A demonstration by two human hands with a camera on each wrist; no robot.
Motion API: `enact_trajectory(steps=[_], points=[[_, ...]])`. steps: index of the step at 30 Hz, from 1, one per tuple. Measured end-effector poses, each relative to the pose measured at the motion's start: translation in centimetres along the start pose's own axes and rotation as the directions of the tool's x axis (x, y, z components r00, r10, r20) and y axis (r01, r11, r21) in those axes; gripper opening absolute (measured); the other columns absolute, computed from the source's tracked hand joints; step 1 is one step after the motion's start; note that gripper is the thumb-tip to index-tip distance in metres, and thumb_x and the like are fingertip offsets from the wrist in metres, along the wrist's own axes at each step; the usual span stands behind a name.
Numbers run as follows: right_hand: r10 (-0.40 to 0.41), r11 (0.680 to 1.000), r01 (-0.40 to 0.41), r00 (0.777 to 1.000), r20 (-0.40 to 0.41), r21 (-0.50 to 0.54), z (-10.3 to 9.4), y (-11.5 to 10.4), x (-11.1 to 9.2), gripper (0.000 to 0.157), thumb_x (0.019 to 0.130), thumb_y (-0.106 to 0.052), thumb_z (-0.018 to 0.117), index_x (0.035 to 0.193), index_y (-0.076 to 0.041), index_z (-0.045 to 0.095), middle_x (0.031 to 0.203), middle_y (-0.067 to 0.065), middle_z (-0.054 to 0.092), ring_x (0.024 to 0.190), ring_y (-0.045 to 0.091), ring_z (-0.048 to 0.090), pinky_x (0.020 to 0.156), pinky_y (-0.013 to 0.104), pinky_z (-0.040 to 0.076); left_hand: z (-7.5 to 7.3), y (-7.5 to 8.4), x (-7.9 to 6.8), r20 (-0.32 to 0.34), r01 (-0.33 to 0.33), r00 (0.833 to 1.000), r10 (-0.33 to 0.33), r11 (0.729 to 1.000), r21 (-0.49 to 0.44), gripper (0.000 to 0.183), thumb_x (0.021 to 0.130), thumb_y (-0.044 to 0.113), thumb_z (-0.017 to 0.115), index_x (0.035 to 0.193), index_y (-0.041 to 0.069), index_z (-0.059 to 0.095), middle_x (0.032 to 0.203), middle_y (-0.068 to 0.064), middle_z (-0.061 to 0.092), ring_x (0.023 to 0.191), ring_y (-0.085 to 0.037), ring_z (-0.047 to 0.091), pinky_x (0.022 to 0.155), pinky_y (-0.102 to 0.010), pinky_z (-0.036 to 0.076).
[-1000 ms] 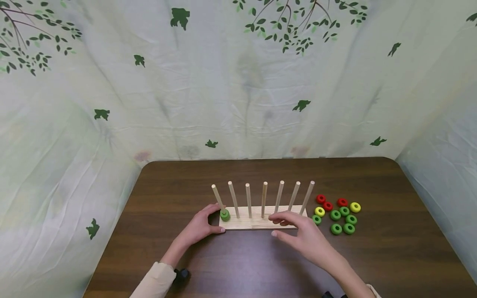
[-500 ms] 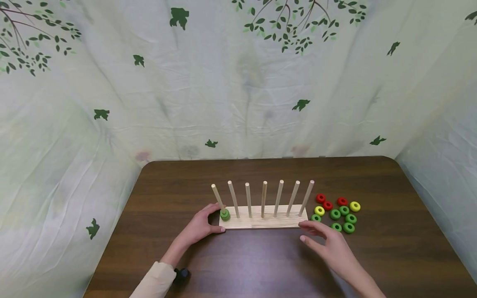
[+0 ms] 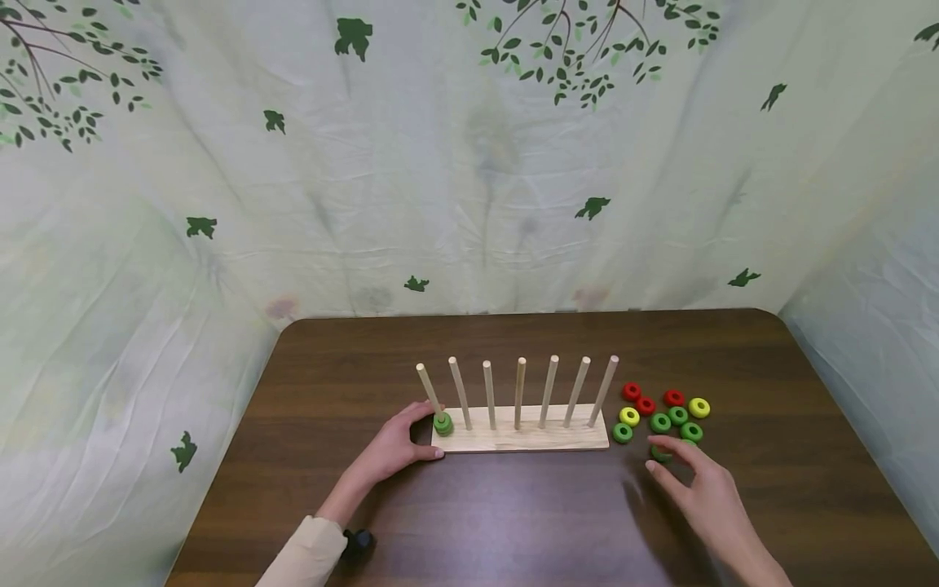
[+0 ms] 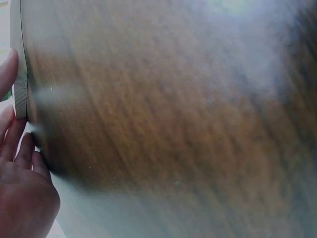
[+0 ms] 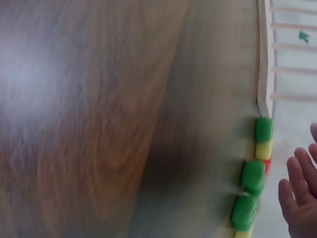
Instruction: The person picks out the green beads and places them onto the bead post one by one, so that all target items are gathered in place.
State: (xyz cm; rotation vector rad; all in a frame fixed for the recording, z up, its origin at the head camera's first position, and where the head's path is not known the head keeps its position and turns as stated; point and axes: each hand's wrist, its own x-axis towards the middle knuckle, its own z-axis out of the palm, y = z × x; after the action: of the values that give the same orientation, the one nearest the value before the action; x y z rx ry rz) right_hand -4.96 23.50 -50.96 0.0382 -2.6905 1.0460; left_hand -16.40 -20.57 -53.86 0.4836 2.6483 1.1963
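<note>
The wooden pegboard (image 3: pixel 524 441) lies on the table with a row of several upright pegs. My left hand (image 3: pixel 396 440) grips its left end, thumb at the front edge and fingers toward the back; the left wrist view shows the hand (image 4: pixel 27 198) at the board's end (image 4: pixel 20 96). Green rings (image 3: pixel 443 424) sit low on the leftmost peg. My right hand (image 3: pixel 697 489) hovers over the near side of the loose rings, thumb and fingers apart around a partly hidden green ring (image 3: pixel 661 454). In the right wrist view, the right hand (image 5: pixel 302 193) has extended fingers beside green rings (image 5: pixel 253 176).
Right of the board, several loose rings lie on the brown table (image 3: pixel 528 522): red rings (image 3: pixel 645 406) at the back, yellow rings (image 3: pixel 699 408) and green rings (image 3: pixel 659 422) among them. A leaf-printed cloth (image 3: pixel 469 179) hangs behind the table.
My right hand has moved right, from in front of the board's pegs to the near green rings. The left hand and the pegboard have stayed in place.
</note>
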Motion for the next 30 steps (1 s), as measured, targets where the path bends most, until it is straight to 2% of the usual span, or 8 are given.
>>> enact_trajectory(steps=[2,7,9,18,30], points=[[-0.008,1.0,0.008,1.0,-0.002,-0.025,-0.3,0.4,0.2,0.035,0.085,-0.016,0.079,0.118,-0.015,0.068,0.111,0.002,0.069,0.102,0.02,0.061,0.083,0.023,0.042,0.0,0.0,0.0,0.001,0.0,1.0,0.0,1.0,0.003,0.068,0.071,0.02,0.09,0.132,0.013,0.062,0.14,-0.012,0.052,0.134,-0.032,0.042,0.107,-0.051,0.033],[-0.008,0.999,0.009,0.999,0.032,-0.049,-1.2,1.3,0.6,0.039,0.085,-0.012,0.078,0.121,-0.01,0.065,0.117,0.012,0.066,0.11,0.036,0.058,0.084,0.052,0.045,-0.1,-0.1,0.1,0.01,0.012,1.0,-0.013,1.0,0.007,0.068,0.071,0.02,0.089,0.133,0.015,0.062,0.14,-0.01,0.052,0.135,-0.029,0.042,0.108,-0.048,0.033],[-0.003,0.998,0.006,0.999,0.042,-0.055,-1.4,1.6,0.7,0.039,0.085,-0.011,0.077,0.122,-0.009,0.064,0.119,0.015,0.064,0.112,0.04,0.056,0.084,0.058,0.044,-0.1,-0.1,0.1,0.012,0.015,1.0,-0.015,1.0,0.004,0.068,0.071,0.019,0.089,0.133,0.015,0.062,0.14,-0.009,0.052,0.135,-0.028,0.042,0.109,-0.048,0.033],[-0.025,0.995,0.029,0.999,0.041,-0.097,-1.6,3.5,1.0,0.039,0.084,-0.006,0.077,0.122,-0.006,0.064,0.12,0.02,0.063,0.108,0.042,0.055,0.078,0.06,0.044,-0.1,0.0,0.0,0.01,0.006,1.0,-0.006,1.0,-0.005,0.068,0.071,0.019,0.089,0.133,0.013,0.061,0.141,-0.01,0.052,0.136,-0.03,0.041,0.108,-0.05,0.033],[0.026,0.993,-0.016,0.996,0.086,-0.115,-1.6,4.4,1.6,0.038,0.085,-0.006,0.076,0.121,-0.003,0.065,0.12,0.024,0.063,0.109,0.048,0.055,0.08,0.062,0.044,0.1,-0.1,0.0,-0.004,0.0,1.0,0.0,1.0,0.008,0.068,0.071,0.021,0.09,0.133,0.012,0.062,0.141,-0.012,0.052,0.135,-0.031,0.042,0.108,-0.05,0.033]])
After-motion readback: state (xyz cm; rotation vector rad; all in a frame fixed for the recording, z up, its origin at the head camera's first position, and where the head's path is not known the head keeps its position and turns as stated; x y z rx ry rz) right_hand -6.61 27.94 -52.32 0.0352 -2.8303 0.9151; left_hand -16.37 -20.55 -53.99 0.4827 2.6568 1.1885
